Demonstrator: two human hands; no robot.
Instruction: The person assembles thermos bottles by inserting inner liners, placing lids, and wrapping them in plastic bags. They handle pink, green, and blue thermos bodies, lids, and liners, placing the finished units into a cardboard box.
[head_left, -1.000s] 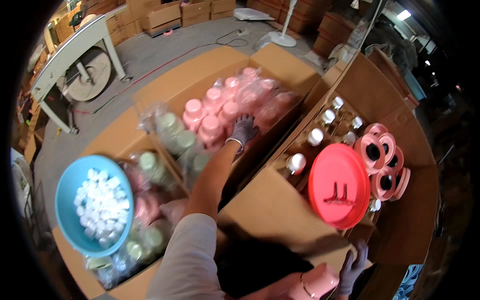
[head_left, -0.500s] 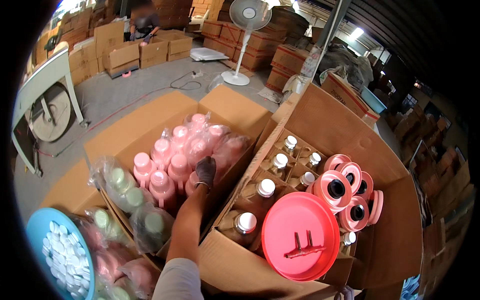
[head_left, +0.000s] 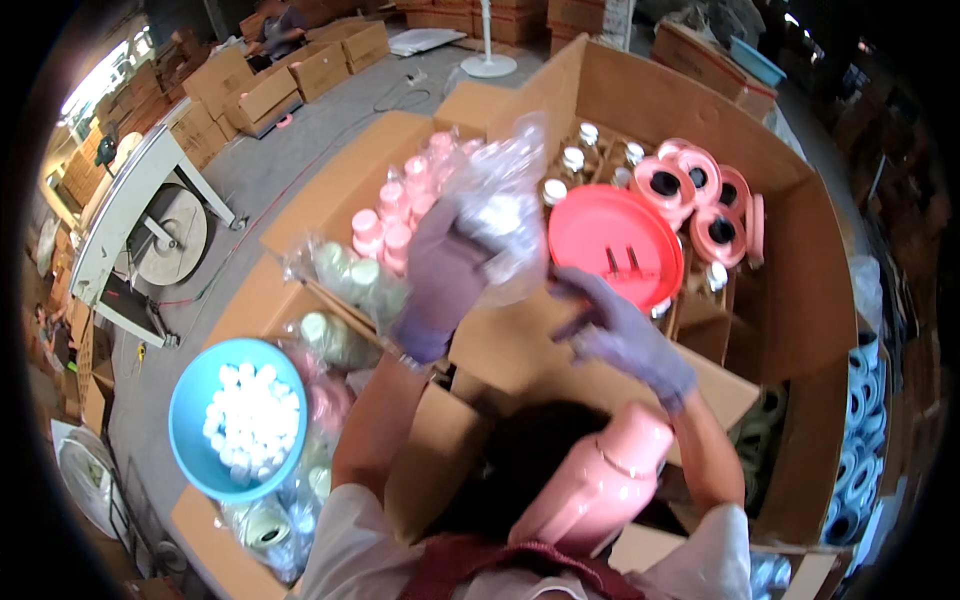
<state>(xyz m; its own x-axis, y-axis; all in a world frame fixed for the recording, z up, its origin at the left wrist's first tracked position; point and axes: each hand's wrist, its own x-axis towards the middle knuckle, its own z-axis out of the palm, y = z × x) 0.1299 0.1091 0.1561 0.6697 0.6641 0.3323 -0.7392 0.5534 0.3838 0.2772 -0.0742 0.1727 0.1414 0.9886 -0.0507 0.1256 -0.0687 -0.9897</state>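
My left hand [head_left: 440, 270], in a grey glove, is closed on a crumpled clear plastic bag [head_left: 512, 190] held up in front of me. The bag shines, and whether anything lies inside cannot be told. To its right, my gloved right hand [head_left: 620, 335] has its fingers spread and holds nothing. Below it, a pink jug [head_left: 595, 485] leans tilted against my body. Beyond my left hand, several pink jugs [head_left: 395, 205] stand in a cardboard box, next to green-topped ones [head_left: 365, 272] in clear bags.
A red basin [head_left: 600, 235] holding a small tool [head_left: 632, 268] sits on a divided carton of white-capped glass liners [head_left: 573, 158], beside pink ring-shaped parts [head_left: 718, 232]. A blue basin [head_left: 180, 415] of white caps stands at left. Blue rings [head_left: 858, 440] lie far right.
My left hand has come out of the box of pink jugs and now holds up the plastic bag. My right hand has risen from the lower edge. The pink jug now shows against my body.
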